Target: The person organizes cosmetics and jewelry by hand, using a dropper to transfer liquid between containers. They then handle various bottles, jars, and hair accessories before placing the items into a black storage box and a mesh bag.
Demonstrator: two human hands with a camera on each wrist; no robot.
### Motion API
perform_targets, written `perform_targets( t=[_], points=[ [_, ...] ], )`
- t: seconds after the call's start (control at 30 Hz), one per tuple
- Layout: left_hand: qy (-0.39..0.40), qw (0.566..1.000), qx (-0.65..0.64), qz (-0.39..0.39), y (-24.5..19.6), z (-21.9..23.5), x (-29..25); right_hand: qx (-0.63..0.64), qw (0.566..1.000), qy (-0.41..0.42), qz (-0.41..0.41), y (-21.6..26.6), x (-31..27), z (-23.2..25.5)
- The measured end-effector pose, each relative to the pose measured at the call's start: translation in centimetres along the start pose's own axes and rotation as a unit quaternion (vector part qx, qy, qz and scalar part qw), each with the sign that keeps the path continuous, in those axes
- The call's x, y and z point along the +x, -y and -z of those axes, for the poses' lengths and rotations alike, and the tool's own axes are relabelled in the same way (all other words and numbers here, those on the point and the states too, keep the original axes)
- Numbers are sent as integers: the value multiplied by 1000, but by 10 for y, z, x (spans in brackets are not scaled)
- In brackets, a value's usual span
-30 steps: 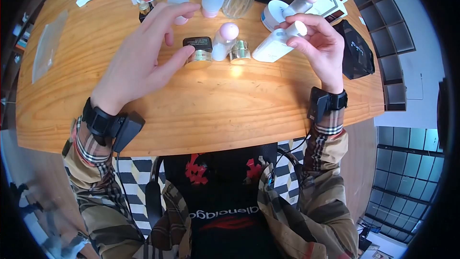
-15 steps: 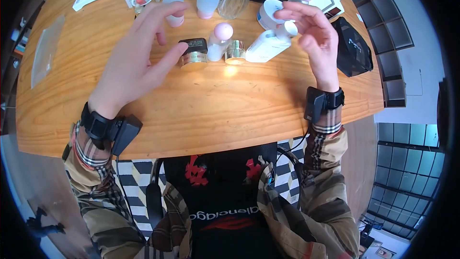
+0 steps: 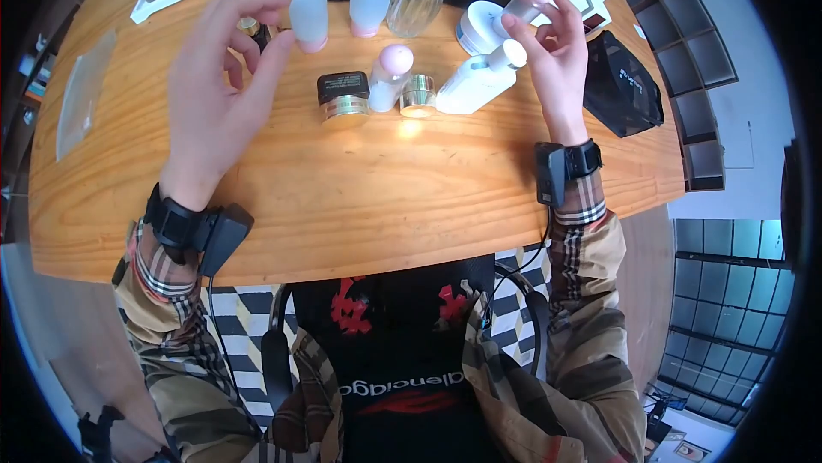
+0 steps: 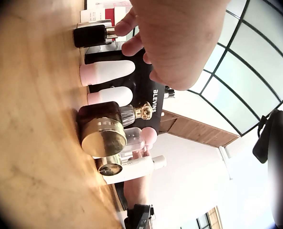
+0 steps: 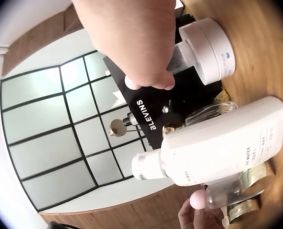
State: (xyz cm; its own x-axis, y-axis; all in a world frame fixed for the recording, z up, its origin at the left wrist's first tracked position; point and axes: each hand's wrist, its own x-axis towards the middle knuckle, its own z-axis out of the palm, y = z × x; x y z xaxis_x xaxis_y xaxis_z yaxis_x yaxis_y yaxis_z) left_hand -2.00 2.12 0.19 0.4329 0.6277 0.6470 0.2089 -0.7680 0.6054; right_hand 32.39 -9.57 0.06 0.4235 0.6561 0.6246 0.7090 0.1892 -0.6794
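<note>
Dark bottle stands upright on the desk at eleven o'clock; beside it, the left hand's fingers are spread, contact unclear. Past the white bottle and jar, the pink-capped clear bottle, tilted toward one o'clock, is gripped by the right hand.

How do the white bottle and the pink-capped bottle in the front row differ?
The white bottle is opaque and larger; the pink-capped bottle is see-through and smaller. The white bottle has a white, roughly cylindrical cap, while the pink-capped bottle has a round one like a ball. Both stand closed on the wooden table.
</note>
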Motion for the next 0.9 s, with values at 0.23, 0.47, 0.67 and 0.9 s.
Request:
perform_targets(
  t=[0.23,0.47,0.67,0.9],
  points=[
    [-5,1000,4,-2,7,1,2,58,996,63,-19,7,-3,2],
    [119,993,-4,-14,9,0,-2,99,944,307,-71,9,-13,36],
    [155,988,-3,-14,25,-3,-17,47,921,365,-127,21,-17,39],
    [173,984,-40,11,30,-4,-23,52,892,422,-150,22,-19,43]
  ],
)
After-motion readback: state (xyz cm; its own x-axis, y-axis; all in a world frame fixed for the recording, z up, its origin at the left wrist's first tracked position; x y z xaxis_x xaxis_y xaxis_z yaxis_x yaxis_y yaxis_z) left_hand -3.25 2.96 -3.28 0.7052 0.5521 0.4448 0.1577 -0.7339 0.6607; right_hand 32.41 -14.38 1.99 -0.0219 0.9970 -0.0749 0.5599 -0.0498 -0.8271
